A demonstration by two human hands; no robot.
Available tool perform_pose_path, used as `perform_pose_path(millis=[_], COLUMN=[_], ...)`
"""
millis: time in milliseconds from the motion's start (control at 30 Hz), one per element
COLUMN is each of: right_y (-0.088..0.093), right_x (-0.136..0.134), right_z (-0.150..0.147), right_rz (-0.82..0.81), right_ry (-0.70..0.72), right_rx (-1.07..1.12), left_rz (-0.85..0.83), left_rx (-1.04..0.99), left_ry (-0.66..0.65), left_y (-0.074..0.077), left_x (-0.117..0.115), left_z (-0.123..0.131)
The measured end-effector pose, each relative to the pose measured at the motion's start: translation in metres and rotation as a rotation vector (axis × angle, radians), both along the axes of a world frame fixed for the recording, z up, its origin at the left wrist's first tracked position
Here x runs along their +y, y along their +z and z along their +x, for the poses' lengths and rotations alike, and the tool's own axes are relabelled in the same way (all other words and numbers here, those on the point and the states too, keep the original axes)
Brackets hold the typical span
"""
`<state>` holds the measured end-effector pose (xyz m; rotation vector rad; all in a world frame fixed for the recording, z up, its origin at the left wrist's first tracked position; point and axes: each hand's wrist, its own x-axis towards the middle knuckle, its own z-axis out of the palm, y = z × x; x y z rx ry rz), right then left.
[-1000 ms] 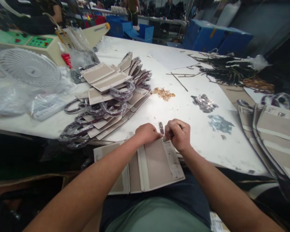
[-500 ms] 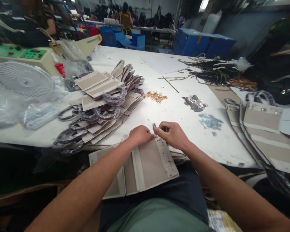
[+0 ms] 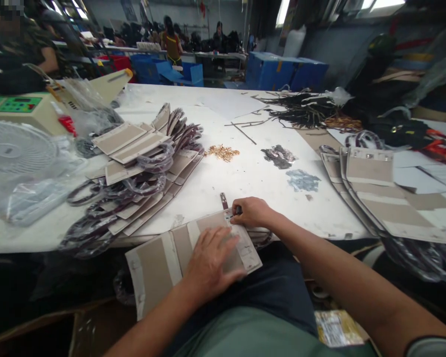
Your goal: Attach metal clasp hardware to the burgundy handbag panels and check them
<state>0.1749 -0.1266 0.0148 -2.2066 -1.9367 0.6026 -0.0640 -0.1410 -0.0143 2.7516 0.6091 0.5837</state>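
Note:
A beige bag panel [image 3: 154, 267] with pale strips lies across my lap and the table's front edge. My left hand [image 3: 211, 260] rests on it with fingers spread, holding nothing. At the panel's upper right corner, my right hand [image 3: 255, 212] is closed around a small dark tool [image 3: 238, 209], whose kind I cannot make out; its dark end shows beside the thumb. A short dark strap tab [image 3: 223, 200] with metal bits sticks out past the panel's far edge, close to the right fingers.
Stacked panels with plastic-wrapped handles [image 3: 134, 173] stand at left, beside a white fan [image 3: 18, 148]. Gold fasteners [image 3: 223, 152], dark metal pieces [image 3: 278, 156] and silvery pieces [image 3: 303, 180] lie beyond my hands. More panels [image 3: 371, 198] overhang the table at right.
My left hand has moved from the panel's top edge down onto its face and opened. My right hand has shifted slightly down at the corner, and the view has turned right.

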Motion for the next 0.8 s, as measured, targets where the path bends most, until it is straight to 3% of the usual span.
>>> perform_pose_path(millis=[67,167,333,533,667,800], right_y=[-0.001,-0.003,-0.001,-0.001,0.002,0.006], right_x=[0.000,-0.002,-0.007,-0.011,-0.015,-0.011], right_z=[0.000,0.001,-0.001,0.004,0.044,0.117], right_rz=[0.001,0.017,0.071,0.177,0.206,0.216], right_ry=[0.002,0.011,-0.003,-0.044,-0.211,-0.451], right_rx=[0.002,0.007,0.019,0.065,0.081,0.022], left_rz=[0.013,-0.001,0.038,0.188,0.257,0.359], left_rx=[0.097,0.190,0.182,0.040,-0.001,-0.022], left_ry=[-0.046,-0.001,0.030,0.042,-0.017,-0.050], left_y=[-0.010,-0.015,-0.014,-0.031,-0.038,-0.048], left_x=[-0.019,-0.029,-0.027,-0.012,0.002,0.011], left_z=[-0.006,-0.005,0.001,0.003,0.003,0.002])
